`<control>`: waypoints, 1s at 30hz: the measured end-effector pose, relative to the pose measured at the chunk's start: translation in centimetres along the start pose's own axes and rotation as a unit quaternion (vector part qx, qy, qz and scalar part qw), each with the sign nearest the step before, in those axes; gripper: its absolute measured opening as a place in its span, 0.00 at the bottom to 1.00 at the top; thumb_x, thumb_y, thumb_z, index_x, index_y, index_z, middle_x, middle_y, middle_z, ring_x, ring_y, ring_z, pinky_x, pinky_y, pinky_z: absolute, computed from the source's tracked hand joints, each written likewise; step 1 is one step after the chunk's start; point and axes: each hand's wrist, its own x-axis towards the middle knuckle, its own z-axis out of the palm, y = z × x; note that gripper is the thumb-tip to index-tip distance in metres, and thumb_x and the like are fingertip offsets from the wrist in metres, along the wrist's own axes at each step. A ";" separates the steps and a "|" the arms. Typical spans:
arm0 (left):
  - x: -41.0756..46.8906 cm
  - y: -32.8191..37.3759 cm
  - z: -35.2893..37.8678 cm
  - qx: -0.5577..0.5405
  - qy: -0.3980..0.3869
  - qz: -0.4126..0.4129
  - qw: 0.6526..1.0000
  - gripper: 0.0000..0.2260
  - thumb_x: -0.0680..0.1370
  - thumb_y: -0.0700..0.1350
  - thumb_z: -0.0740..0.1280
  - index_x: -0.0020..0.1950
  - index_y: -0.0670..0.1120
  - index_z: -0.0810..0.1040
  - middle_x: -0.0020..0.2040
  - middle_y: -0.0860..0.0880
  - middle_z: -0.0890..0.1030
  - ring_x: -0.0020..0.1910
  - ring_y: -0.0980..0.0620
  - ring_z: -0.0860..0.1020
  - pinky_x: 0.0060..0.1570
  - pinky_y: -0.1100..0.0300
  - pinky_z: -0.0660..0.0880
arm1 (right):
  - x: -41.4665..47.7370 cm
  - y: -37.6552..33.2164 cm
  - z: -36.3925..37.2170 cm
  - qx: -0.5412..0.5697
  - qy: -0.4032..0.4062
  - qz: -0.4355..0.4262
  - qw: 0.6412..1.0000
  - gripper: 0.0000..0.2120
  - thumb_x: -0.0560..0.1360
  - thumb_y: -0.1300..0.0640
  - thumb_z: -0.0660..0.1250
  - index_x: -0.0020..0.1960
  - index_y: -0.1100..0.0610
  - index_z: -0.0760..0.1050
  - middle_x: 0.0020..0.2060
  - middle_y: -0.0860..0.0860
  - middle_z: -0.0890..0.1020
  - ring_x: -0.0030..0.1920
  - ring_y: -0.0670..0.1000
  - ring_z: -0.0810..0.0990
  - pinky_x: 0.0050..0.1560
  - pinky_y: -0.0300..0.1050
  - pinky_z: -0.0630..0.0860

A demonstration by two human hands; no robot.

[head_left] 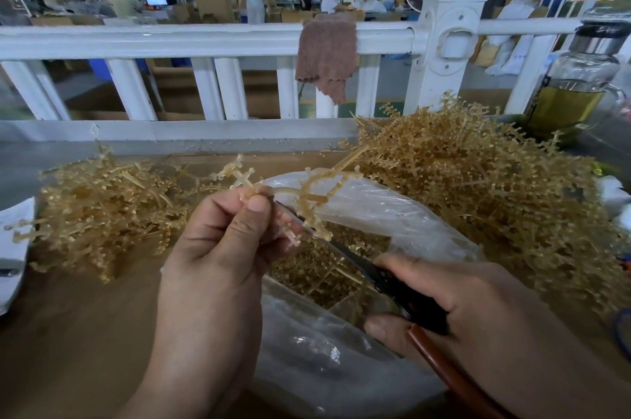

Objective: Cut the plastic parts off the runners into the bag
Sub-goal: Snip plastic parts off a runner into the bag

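Pinching a runner [309, 193] in left grip [218, 241], right grip [461, 302] clasping cutter [406, 295]; brown table [85, 333], white railing [170, 39], workshop beyond

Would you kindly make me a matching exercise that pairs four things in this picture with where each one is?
Things:
1. runner
2. scissors
3. brown cloth
4. glass bottle

Places:
A. draped over the white railing
B. gripped in the right hand
C. standing at the far right
D. pinched in the left hand above the bag

Pairs: 1-D; 2-B; 3-A; 4-C
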 end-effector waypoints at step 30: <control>0.1 0.4 -0.1 -0.072 -0.043 -0.088 0.993 0.07 0.74 0.42 0.69 0.36 0.50 0.79 0.38 0.48 0.81 0.36 0.54 0.81 0.37 0.62 0.79 | 0.1 0.9 0.0 0.006 -0.008 0.029 1.000 0.27 0.61 0.19 0.53 0.59 0.21 0.60 0.52 0.33 0.75 0.50 0.35 0.77 0.48 0.40 0.79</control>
